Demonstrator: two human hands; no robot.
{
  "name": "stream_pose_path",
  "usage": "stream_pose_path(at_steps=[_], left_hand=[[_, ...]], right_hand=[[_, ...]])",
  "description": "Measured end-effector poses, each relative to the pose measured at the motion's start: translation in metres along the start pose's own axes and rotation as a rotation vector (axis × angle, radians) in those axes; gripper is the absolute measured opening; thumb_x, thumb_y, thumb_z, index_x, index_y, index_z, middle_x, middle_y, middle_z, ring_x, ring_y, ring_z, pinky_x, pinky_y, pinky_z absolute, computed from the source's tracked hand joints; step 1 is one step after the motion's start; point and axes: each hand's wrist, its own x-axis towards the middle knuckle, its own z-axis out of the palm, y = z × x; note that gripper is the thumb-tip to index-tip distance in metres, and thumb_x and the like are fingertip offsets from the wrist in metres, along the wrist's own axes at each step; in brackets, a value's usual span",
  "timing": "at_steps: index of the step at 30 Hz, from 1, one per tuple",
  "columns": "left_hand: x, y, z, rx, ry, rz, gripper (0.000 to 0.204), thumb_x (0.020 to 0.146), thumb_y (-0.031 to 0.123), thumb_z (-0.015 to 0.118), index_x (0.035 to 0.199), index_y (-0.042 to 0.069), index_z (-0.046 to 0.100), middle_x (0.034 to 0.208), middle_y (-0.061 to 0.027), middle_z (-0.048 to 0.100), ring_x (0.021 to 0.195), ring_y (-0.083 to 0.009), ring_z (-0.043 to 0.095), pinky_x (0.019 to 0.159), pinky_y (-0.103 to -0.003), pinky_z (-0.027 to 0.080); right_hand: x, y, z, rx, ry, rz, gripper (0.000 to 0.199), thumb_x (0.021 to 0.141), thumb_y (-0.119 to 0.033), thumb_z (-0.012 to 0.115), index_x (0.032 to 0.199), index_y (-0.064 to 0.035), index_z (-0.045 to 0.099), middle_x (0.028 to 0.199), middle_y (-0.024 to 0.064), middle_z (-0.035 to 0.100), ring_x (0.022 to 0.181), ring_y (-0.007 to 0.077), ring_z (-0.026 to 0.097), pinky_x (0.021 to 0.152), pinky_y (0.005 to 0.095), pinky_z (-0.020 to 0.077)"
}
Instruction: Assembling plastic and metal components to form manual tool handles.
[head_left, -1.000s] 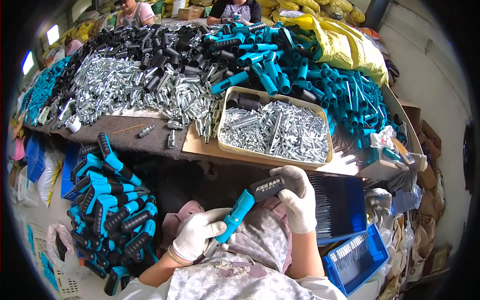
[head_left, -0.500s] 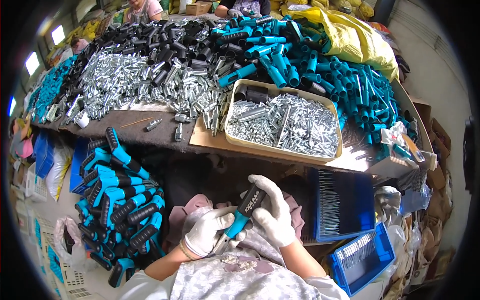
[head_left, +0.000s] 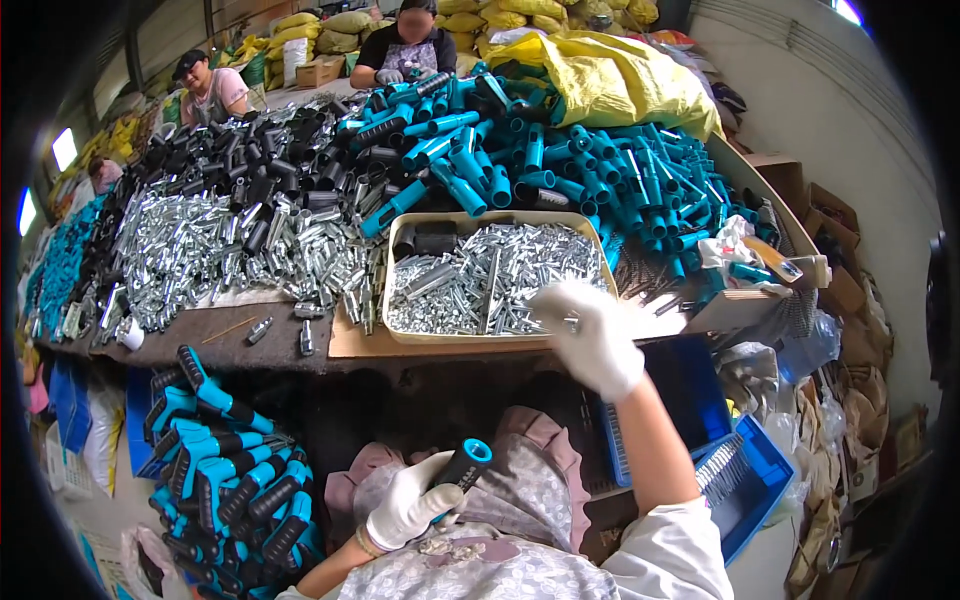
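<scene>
My left hand [head_left: 405, 505], in a white glove, is wrapped round a black and teal tubular tool handle [head_left: 466, 466] above my lap. The handle's round teal open end points up and away from me. My white-gloved right hand [head_left: 595, 340] is over the near right corner of a cream tray [head_left: 440, 338]. Motion blurs its fingers, which look curled together. A small metallic glint shows at them, too small to name. Loose small metal pins and cylinders [head_left: 540, 262] fill the tray, with a few black sleeves at its far left corner.
Teal tubes [head_left: 600, 180], black sleeves [head_left: 285, 170] and silver metal parts [head_left: 175, 250] are heaped across the bench. Teal-black handles [head_left: 235, 470] pile up at my left. Blue bins [head_left: 740, 500] stand at my right. Two people work across the bench near a yellow sack [head_left: 640, 85].
My right hand has left the handle and moved up and right to the tray. My left hand keeps the handle, now tilted with its open end up. The view has shifted right and up.
</scene>
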Motion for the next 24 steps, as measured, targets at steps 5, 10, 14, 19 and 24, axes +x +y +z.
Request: stream_pose_path(at_steps=[5,10,14,19,24], left_hand=[[0.004,0.017,0.01,0.052,0.005,-0.013,0.08,0.082,0.073,0.061,0.102,-0.004,0.052,0.076,-0.0048,0.057,0.058,-0.0093,0.054,0.052,-0.023,0.043],[-0.002,0.009,-0.001,-0.071,0.096,0.0,0.076,0.081,0.066,0.068,0.107,-0.003,0.051,0.078,-0.0056,0.058,0.058,-0.0105,0.054,0.052,-0.025,0.044],[0.001,0.01,-0.009,-0.112,0.217,0.0,0.076,0.081,0.066,0.069,0.11,-0.002,0.051,0.076,-0.0052,0.058,0.057,-0.0106,0.054,0.051,-0.024,0.043],[0.009,0.013,-0.017,0.041,0.192,0.115,0.077,0.085,0.061,0.067,0.121,-0.006,0.054,0.072,-0.0024,0.059,0.057,-0.006,0.05,0.051,-0.022,0.04],[0.01,0.022,-0.025,0.708,0.166,0.271,0.061,0.083,0.039,0.077,0.125,-0.002,0.059,0.091,-0.0198,0.07,0.082,-0.0269,0.072,0.073,-0.033,0.054]], right_hand=[[0.029,0.091,-0.008,-0.529,0.155,0.16,0.012,0.078,-0.015,0.071,0.09,-0.0101,0.072,0.093,0.0126,0.065,0.092,0.0323,0.062,0.082,0.0428,0.0498],[0.027,0.063,0.001,-0.291,0.349,0.048,0.015,0.079,-0.006,0.069,0.094,-0.0061,0.067,0.092,0.0134,0.065,0.09,0.0335,0.062,0.081,0.042,0.05],[0.003,-0.025,0.007,0.205,-0.167,0.101,0.019,0.083,-0.013,0.067,0.099,-0.0045,0.068,0.093,0.016,0.066,0.089,0.0358,0.065,0.081,0.0412,0.0518],[-0.021,-0.053,0.018,0.338,-0.344,-0.121,0.019,0.081,-0.009,0.071,0.101,-0.008,0.071,0.084,0.0106,0.065,0.08,0.0302,0.065,0.073,0.038,0.0528],[-0.033,-0.077,0.042,0.098,-0.399,-0.197,0.018,0.084,-0.013,0.067,0.101,-0.0077,0.065,0.084,0.0108,0.064,0.081,0.0334,0.063,0.072,0.0406,0.0512]])
